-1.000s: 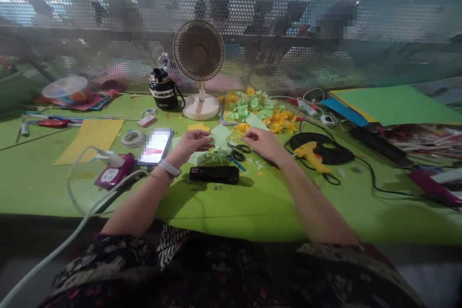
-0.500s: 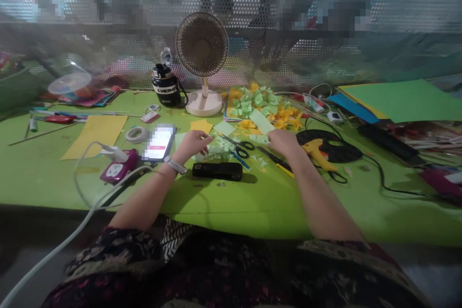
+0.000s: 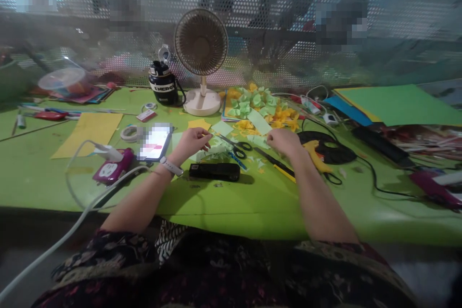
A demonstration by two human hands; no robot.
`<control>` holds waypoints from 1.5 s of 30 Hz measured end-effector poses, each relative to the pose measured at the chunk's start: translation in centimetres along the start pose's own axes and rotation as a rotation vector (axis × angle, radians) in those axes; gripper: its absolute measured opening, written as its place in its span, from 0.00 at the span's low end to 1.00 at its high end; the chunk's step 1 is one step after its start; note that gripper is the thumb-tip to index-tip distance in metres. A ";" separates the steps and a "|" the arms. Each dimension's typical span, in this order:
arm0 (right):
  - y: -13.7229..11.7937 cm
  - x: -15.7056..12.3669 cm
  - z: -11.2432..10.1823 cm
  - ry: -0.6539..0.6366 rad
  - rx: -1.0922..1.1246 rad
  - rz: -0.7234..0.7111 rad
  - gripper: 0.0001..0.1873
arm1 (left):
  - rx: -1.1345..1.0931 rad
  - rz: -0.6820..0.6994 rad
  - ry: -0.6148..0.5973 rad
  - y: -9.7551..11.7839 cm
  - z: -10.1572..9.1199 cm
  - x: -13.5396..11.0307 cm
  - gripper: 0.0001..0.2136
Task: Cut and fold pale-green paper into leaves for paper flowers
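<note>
My left hand (image 3: 195, 141), with a pale watch on its wrist, hovers by a heap of green paper scraps (image 3: 216, 151). Its thumb and fingers are pinched together, and anything between them is too small to make out. My right hand (image 3: 284, 142) is closed, with its fingertips by the lower end of a light green paper strip (image 3: 259, 121). Whether the fingers grip the strip is unclear. Black-handled scissors (image 3: 242, 149) lie between the hands. A black stapler (image 3: 214, 172) rests nearest me, and a yellow-and-black cutter (image 3: 276, 163) lies beneath my right hand.
Green and yellow paper flowers (image 3: 258, 101) are piled behind the hands, beside a fan (image 3: 202, 101) and a dark bottle (image 3: 163, 84). At left are a phone (image 3: 155, 142), a purple power outlet (image 3: 112, 166) and its cable. A yellow glue gun (image 3: 315, 154) sits at right.
The whole view has shifted slightly, so most things on the table appear a little farther left. Both hands keep nearly the same pose; my left hand has moved slightly with the view.
</note>
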State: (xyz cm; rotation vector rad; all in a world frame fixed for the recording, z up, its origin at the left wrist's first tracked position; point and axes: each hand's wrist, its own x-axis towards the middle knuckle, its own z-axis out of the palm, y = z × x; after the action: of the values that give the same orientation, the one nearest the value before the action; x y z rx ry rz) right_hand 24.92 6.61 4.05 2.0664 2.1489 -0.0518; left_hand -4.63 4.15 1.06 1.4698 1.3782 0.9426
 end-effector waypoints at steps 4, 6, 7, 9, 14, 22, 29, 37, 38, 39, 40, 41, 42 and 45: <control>0.1 -0.3 -0.3 0.090 0.150 -0.039 0.09 | -0.057 -0.015 -0.007 0.3 0.2 -0.2 0.09; -0.4 -1.1 -0.7 0.202 0.341 -0.135 0.08 | -0.159 -0.033 -0.037 0.5 0.4 -0.4 0.11; -0.9 -1.6 -1.0 0.265 0.436 -0.225 0.07 | -0.235 -0.043 -0.071 0.7 0.5 -0.6 0.11; -2.4 -2.9 -1.2 0.428 0.505 -0.447 0.08 | -0.422 -0.075 -0.183 1.0 1.0 -1.0 0.14; -6.6 -5.2 -0.3 0.672 0.210 -0.842 0.12 | -0.771 -0.098 -0.414 1.8 2.0 -1.9 0.17; -7.4 -4.5 1.4 0.740 0.162 -0.900 0.18 | -0.877 -0.161 -0.391 1.3 2.3 -1.8 0.04; -7.5 -4.6 1.4 0.829 0.229 -0.911 0.13 | -0.944 -0.128 -0.374 1.4 2.5 -1.7 0.05; -7.8 -4.8 1.4 0.908 0.463 -0.837 0.09 | -0.922 -0.084 -0.447 1.6 2.7 -2.2 0.10; -7.8 -4.8 1.4 0.911 0.471 -0.801 0.09 | -0.900 -0.082 -0.444 1.6 2.8 -2.3 0.10; -7.9 -4.8 1.4 0.918 0.475 -0.765 0.10 | -0.880 -0.082 -0.441 1.6 2.9 -2.4 0.10; -7.9 -4.9 1.5 0.927 0.477 -0.731 0.10 | -0.866 -0.085 -0.439 1.6 3.0 -2.4 0.11; -8.0 -4.9 1.5 0.942 0.479 -0.704 0.10 | -0.862 -0.089 -0.436 1.5 3.1 -2.5 0.12; -8.0 -4.9 1.5 0.960 0.480 -0.682 0.10 | -0.867 -0.093 -0.433 1.5 3.2 -2.5 0.13; -8.0 -5.0 1.6 1.013 0.466 -0.633 0.09 | -0.900 -0.079 -0.420 1.5 3.3 -2.5 0.15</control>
State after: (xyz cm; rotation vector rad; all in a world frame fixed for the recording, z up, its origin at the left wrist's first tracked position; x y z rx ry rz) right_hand 17.24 1.09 2.46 1.6402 3.6350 0.5945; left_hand -1.24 1.33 1.53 0.8350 0.5582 0.9488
